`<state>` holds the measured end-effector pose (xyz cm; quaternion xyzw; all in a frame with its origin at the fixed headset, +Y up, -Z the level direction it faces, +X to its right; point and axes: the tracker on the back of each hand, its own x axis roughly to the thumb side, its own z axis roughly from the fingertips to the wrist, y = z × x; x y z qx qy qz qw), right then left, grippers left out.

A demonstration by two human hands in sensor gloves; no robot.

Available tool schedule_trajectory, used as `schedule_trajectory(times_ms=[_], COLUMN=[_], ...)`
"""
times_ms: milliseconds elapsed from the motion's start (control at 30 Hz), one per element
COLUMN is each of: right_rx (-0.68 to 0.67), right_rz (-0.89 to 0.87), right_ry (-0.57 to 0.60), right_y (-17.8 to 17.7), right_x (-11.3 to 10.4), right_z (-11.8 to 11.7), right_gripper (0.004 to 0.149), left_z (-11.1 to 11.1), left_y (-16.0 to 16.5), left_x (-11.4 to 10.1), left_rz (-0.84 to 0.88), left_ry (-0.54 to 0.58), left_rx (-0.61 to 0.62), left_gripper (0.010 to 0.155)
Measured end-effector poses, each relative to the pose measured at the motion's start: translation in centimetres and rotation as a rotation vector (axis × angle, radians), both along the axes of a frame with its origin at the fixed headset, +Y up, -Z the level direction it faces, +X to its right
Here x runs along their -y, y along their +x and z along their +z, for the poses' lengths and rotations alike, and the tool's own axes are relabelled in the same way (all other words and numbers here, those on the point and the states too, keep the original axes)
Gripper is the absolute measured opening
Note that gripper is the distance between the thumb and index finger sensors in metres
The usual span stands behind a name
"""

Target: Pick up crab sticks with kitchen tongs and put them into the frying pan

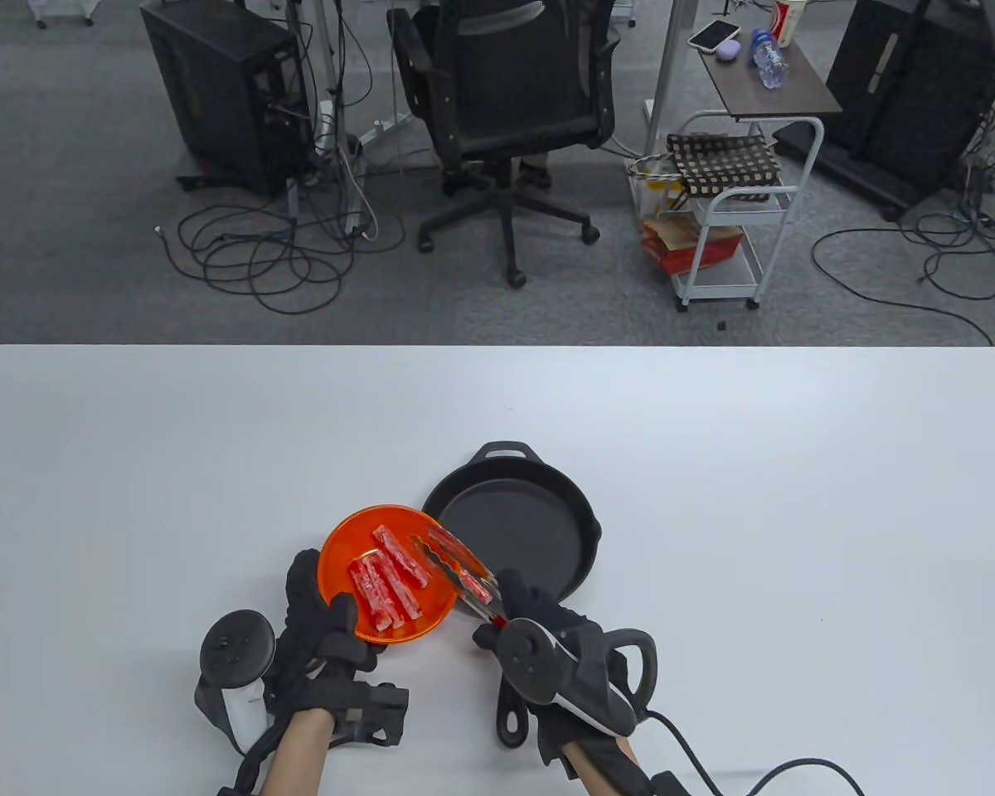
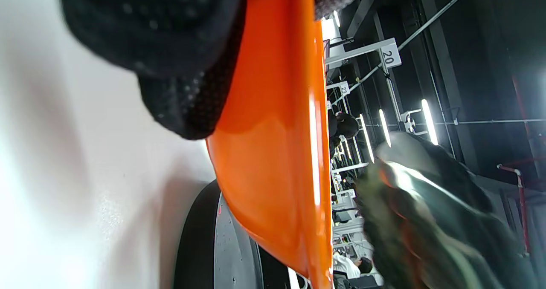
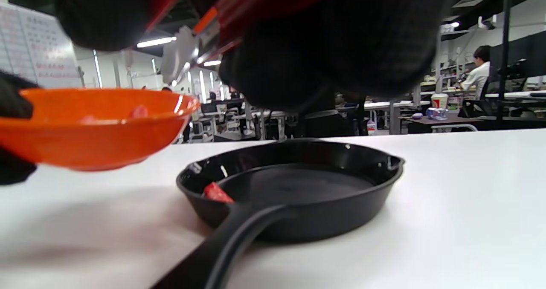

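Lying on the raised orange plate (image 1: 344,547), the crab sticks (image 1: 390,580) look soft, light and slippery, best pinched mid-length; right hand (image 1: 547,638) fingers grip the tongs (image 1: 456,572), left hand (image 1: 323,630) grips the plate beside the frying pan (image 1: 539,531) on the bench (image 1: 215,456)

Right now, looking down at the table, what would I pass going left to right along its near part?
Left hand with its tracker → orange plate of crab sticks → kitchen tongs → right hand, with the black frying pan behind it.
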<state>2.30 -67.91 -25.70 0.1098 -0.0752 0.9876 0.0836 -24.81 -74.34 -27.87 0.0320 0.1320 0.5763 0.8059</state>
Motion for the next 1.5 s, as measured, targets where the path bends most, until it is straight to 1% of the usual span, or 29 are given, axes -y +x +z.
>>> schedule_trajectory(times_ms=[233, 600, 900, 1100, 1233, 1367, 1500], right_rx=[-0.007, -0.001, -0.008, -0.013, -0.001, 0.019, 0.067], right_rz=[0.138, 0.167, 0.120, 0.055, 0.040, -0.033, -0.084], right_ry=[0.029, -0.018, -0.038, -0.053, -0.030, -0.011, 0.033], right_y=[-1.5, -2.0, -1.6, -1.2, -0.7, 0.3, 2.0], right_x=[0.9, 1.7, 1.8, 1.8, 1.5, 0.8, -0.1], right_z=[-0.3, -0.9, -1.1, -1.2, -1.2, -1.0, -0.7], right_gripper=[0.066, 0.064, 0.062, 0.062, 0.062, 0.062, 0.062], left_z=[0.1, 0.1, 0.1, 0.1, 0.1, 0.0, 0.0], left_y=[0.7, 1.2, 1.2, 1.1, 1.0, 0.5, 0.0], left_x=[-0.2, -0.4, -0.4, -0.5, -0.5, -0.3, -0.3], left_rz=[-0.037, -0.113, -0.125, -0.105, -0.094, -0.060, -0.066], left_ry=[0.011, 0.040, 0.048, 0.043, 0.041, 0.032, 0.034], left_rx=[0.032, 0.052, 0.057, 0.054, 0.048, 0.030, 0.005], left_gripper=[0.068, 0.067, 0.067, 0.067, 0.067, 0.067, 0.067])
